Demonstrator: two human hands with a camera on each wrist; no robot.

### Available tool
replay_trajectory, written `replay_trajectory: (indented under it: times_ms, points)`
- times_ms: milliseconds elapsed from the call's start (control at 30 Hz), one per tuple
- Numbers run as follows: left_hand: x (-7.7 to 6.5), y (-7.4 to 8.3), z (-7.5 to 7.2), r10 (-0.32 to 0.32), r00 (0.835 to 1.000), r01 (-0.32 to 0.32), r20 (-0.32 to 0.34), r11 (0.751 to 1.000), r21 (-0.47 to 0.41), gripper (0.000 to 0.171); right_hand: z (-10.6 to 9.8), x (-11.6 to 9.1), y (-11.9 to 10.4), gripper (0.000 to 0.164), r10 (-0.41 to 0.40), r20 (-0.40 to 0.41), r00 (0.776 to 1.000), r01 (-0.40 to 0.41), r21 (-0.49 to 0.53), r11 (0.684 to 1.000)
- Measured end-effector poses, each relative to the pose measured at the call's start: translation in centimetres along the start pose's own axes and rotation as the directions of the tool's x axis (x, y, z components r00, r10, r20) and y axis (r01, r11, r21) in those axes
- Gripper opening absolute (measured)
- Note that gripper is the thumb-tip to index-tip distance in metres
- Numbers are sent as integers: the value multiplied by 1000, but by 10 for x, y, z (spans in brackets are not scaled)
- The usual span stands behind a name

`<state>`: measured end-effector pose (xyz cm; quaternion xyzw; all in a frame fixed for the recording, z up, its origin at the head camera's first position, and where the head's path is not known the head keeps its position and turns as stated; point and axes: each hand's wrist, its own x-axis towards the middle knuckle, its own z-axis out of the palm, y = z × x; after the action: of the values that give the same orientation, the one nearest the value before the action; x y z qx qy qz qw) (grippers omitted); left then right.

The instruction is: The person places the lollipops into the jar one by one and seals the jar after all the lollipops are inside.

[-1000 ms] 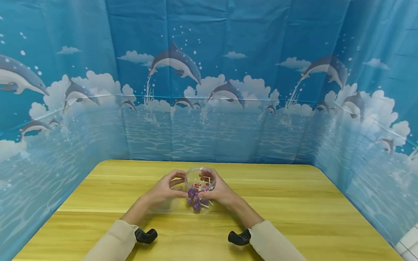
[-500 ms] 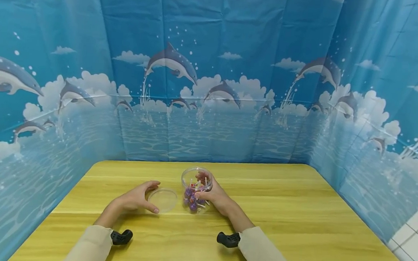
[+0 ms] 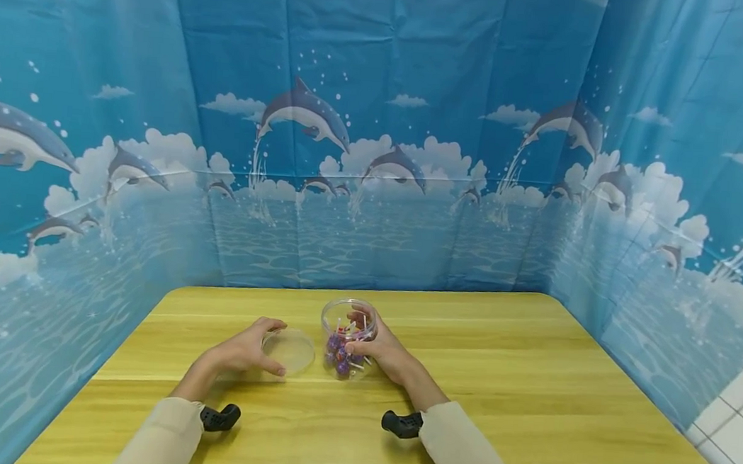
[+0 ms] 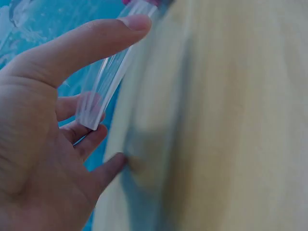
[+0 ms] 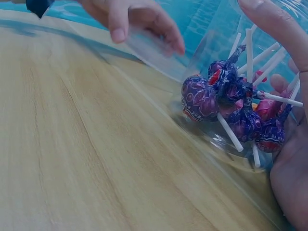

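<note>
My right hand [image 3: 387, 348] grips the right side of a clear round jar [image 3: 325, 323], which stands upright with its top uncovered. Purple-wrapped lollipops [image 5: 199, 98] with white sticks fill its lower part, along with a few pinkish-red ones. To the left, my left hand [image 3: 241, 350] holds a clear round lid [image 3: 292, 352] by its edge, thumb on the near side and fingers on the far side. In the left wrist view the lid [image 4: 103, 86] is tilted between thumb and fingers, off the tabletop. A gap separates lid and jar.
Both things are on or over a yellow wood-grain table [image 3: 496, 381]. A blue dolphin-print curtain [image 3: 371, 239] hangs along its back and sides. Black wrist-worn pieces [image 3: 220, 417] sit by each cuff.
My left hand went from beside the jar to the left, to the lid lying on the table, and now holds it slightly tilted. The right hand has kept its grip on the jar.
</note>
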<state>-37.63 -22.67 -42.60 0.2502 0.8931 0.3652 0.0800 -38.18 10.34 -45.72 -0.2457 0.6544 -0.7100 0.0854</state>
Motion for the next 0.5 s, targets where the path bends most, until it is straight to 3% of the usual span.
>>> replay_trajectory:
  times_ms: [200, 333, 400, 500]
  points:
    - [8, 18, -8, 37, 999, -37, -11, 999, -3, 94, -1, 0, 1, 83, 15, -2, 1000, -15, 3, 1000]
    - [12, 30, -12, 48, 998, -51, -28, 993, -104, 93, 0, 0, -2, 82, 19, -9, 1000, -19, -1, 1000]
    - [14, 35, -12, 52, 998, -61, -44, 974, -219, 92, 0, 0, -2, 83, 24, -20, 1000, -24, -12, 1000]
    - [16, 42, -12, 70, 995, -91, -68, 914, -396, 92, 2, 0, -2, 84, 32, -24, 999, -33, -21, 999]
